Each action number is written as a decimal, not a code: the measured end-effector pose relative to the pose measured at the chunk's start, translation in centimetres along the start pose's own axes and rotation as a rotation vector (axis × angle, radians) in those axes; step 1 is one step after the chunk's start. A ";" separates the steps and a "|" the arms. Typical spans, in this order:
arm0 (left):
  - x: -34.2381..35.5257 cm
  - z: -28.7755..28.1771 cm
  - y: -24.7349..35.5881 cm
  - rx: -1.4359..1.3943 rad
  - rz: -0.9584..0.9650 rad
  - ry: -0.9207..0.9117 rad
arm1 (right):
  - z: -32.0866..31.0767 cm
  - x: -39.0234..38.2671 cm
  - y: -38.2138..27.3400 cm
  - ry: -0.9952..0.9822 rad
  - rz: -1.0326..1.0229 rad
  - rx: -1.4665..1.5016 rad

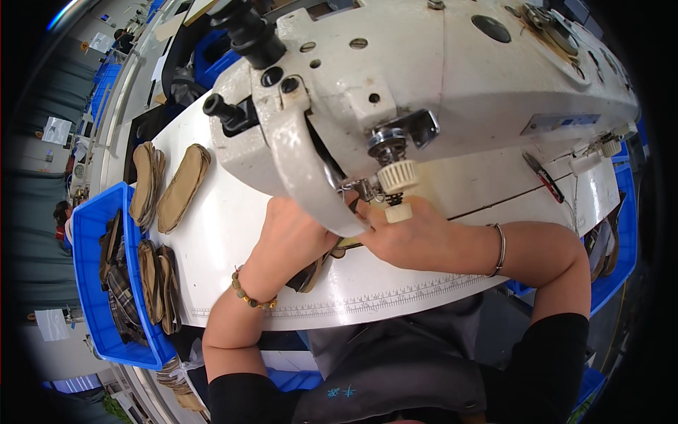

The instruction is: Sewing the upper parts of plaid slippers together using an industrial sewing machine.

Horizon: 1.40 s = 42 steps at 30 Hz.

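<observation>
Both of my hands are at the needle area of a large white sewing machine (pixel 494 78). My left hand (pixel 293 230) is closed on a dark shoe piece with a tan edge (pixel 308 277), its fingertips partly hidden behind the machine's curved white arm (pixel 304 162). On the other side of the needle, my right hand (pixel 406 233) pinches the same shoe piece, thumb and forefinger close beneath the cream tension knob (pixel 398 177). Most of the piece is covered by my hands and the machine head.
Tan sole-shaped pieces (pixel 183 187) lie in stacks on the white table (pixel 233 283) at left. A blue bin (pixel 106 339) there holds plaid and dark pieces. Red-and-black snips (pixel 544 177) rest at right, near another blue bin (pixel 621 272). A printed ruler runs along the front edge.
</observation>
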<state>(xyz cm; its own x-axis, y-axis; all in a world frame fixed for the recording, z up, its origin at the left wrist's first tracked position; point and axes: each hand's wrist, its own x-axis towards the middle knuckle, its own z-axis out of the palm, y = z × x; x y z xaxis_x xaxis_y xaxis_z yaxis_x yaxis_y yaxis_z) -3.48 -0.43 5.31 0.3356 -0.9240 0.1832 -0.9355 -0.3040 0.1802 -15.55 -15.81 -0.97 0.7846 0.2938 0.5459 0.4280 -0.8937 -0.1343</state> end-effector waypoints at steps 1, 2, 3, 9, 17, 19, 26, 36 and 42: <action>-0.1 0.1 -0.1 0.004 -0.002 0.006 | -0.2 0.1 0.0 -0.005 -0.006 -0.016; -0.2 0.3 -0.2 0.009 -0.005 0.011 | -0.3 0.2 0.0 -0.010 -0.011 -0.033; -0.2 0.5 -0.2 0.009 -0.003 0.011 | -0.4 0.2 0.0 -0.008 -0.010 -0.034; 0.0 0.7 0.0 0.005 -0.049 0.020 | -0.6 0.2 0.4 -0.032 0.000 -0.065; -0.2 1.9 -1.0 -0.118 -0.023 0.140 | -0.6 0.1 0.5 -0.091 -0.015 0.028; -0.3 1.8 -1.0 -0.160 -0.028 0.149 | -0.5 0.2 0.0 -0.055 -0.034 0.061; -0.5 1.6 -0.8 -0.123 -0.043 0.139 | -1.0 0.5 -0.2 -0.046 -0.047 0.066; -0.3 1.8 1.2 -0.009 -0.164 0.059 | -1.8 0.7 -0.1 -0.073 -0.054 0.058; -0.5 1.5 0.4 -0.187 -0.213 0.115 | -1.8 0.7 0.0 -0.103 -0.029 0.061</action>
<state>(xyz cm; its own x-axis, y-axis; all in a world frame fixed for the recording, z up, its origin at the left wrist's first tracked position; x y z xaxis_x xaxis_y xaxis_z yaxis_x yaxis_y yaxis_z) -4.17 -0.42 3.88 0.5423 -0.8085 0.2284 -0.8098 -0.4305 0.3987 -15.83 -16.27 0.90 0.8123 0.3551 0.4627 0.4749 -0.8632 -0.1713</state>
